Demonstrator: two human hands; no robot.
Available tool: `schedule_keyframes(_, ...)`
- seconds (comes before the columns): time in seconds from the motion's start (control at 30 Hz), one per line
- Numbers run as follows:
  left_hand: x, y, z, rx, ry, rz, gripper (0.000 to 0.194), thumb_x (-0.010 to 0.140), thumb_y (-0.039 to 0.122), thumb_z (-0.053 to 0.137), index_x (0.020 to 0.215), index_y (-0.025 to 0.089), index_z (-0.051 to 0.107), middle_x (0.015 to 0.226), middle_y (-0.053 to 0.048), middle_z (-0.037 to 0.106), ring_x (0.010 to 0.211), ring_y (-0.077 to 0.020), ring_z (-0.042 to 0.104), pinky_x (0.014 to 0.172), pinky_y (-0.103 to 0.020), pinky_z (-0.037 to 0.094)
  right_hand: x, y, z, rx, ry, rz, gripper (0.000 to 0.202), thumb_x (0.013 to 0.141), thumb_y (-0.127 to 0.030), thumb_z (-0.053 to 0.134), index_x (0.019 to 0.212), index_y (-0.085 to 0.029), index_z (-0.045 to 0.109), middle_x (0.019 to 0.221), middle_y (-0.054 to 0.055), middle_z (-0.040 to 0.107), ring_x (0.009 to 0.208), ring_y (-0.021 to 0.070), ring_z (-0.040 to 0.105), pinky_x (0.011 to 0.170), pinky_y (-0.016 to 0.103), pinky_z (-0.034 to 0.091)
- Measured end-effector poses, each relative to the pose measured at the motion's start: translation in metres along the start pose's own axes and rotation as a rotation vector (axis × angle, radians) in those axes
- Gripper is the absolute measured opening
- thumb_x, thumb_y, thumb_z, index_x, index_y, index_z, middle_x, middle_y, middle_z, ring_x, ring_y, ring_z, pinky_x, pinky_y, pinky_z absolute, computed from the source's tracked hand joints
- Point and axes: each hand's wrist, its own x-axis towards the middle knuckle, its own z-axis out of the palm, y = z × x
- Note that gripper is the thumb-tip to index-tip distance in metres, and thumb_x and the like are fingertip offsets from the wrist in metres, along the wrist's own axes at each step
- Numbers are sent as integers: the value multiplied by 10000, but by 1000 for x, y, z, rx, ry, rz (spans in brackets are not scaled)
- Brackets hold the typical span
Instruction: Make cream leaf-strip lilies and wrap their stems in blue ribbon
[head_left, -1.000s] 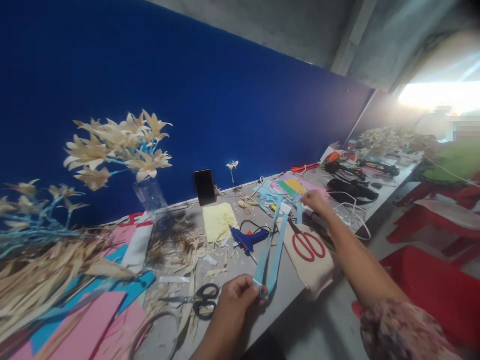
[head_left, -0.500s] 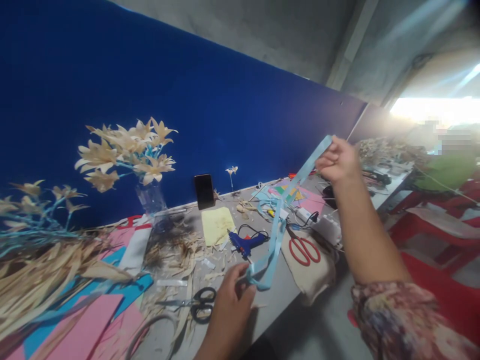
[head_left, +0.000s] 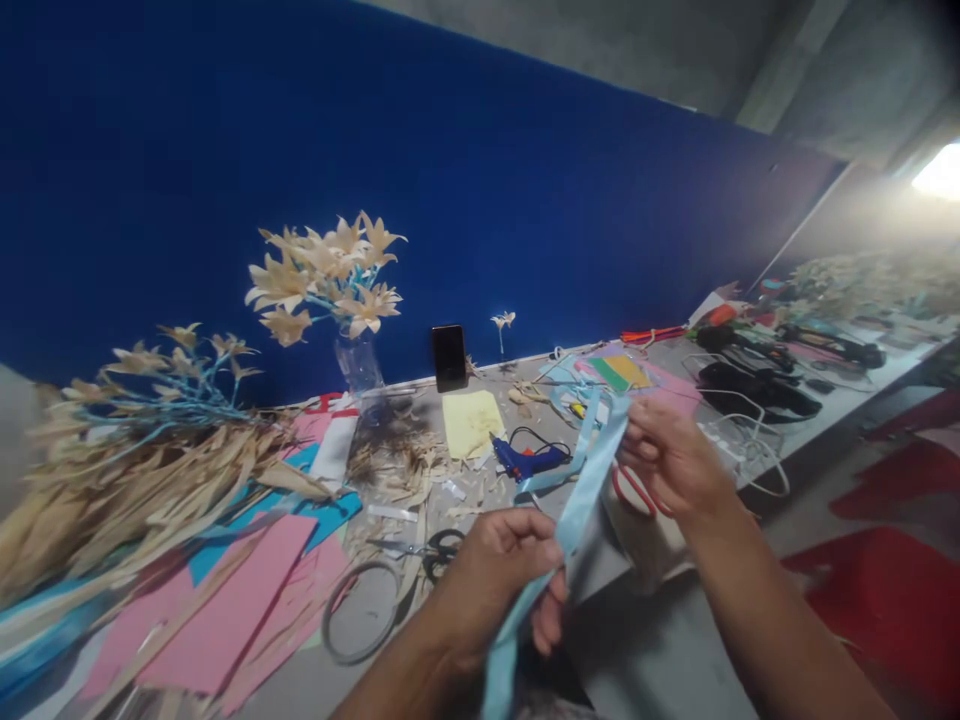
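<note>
A light blue ribbon runs between my two hands, held above the front edge of the table. My left hand pinches it lower down, and one end hangs below toward my lap. Higher and to the right, my right hand grips the ribbon between thumb and fingers, with a loop of it drooping behind. Under that loop lies a blue glue gun. Red-handled scissors are partly hidden by my right hand. Black-handled scissors lie just left of my left hand.
A clear vase of pale husk flowers stands by the blue wall. A phone leans there beside a yellow sheet. Dried husks, pink paper and a grey tape ring spread left. Red chairs stand right.
My right hand has come down and closer to my left hand. My left hand has risen slightly and now holds the ribbon midway. The view has turned right.
</note>
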Motion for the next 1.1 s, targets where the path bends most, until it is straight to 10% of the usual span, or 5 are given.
schedule_keyframes(0.23, -14, 13, -49, -68, 182, 4, 326, 655, 335, 866, 775, 140, 634, 553, -10, 637, 447, -94, 563, 462, -183, 453, 32, 17, -67, -1252, 178, -74, 269, 863, -411, 547, 749, -189, 647, 702, 37, 664, 583, 158, 573, 565, 267, 411)
schedule_keyframes(0.4, -25, 19, -88, -108, 418, 52, 351, 627, 309, 886, 760, 166, 594, 549, 33, 584, 426, -55, 451, 414, -150, 354, 17, 39, -105, -1442, 169, 19, 202, 770, -285, 531, 606, -194, 606, 627, 59, 647, 609, 205, 569, 602, 304, 366)
schedule_keyframes(0.6, -40, 29, -99, 62, 403, 14, 368, 660, 420, 847, 776, 182, 591, 563, 39, 556, 428, -57, 392, 396, -159, 273, -1, 68, -55, -1298, -271, 113, 268, 856, -370, 517, 706, -201, 660, 641, 2, 653, 603, 172, 576, 582, 260, 401)
schedule_keyframes(0.8, -63, 39, -92, 491, 166, -85, 295, 764, 461, 713, 773, 175, 645, 629, 20, 549, 547, -118, 490, 511, -219, 352, 43, 65, -22, -1387, -121, -82, 284, 907, -374, 498, 762, -192, 660, 723, 33, 692, 669, 189, 606, 657, 287, 408)
schedule_keyframes(1.1, -60, 43, -107, 624, 254, -68, 240, 844, 370, 613, 712, 171, 620, 584, 29, 539, 539, -119, 463, 523, -225, 324, -4, 55, 61, -822, -921, -70, 280, 945, -329, 589, 727, -186, 691, 653, 14, 682, 588, 129, 601, 591, 223, 409)
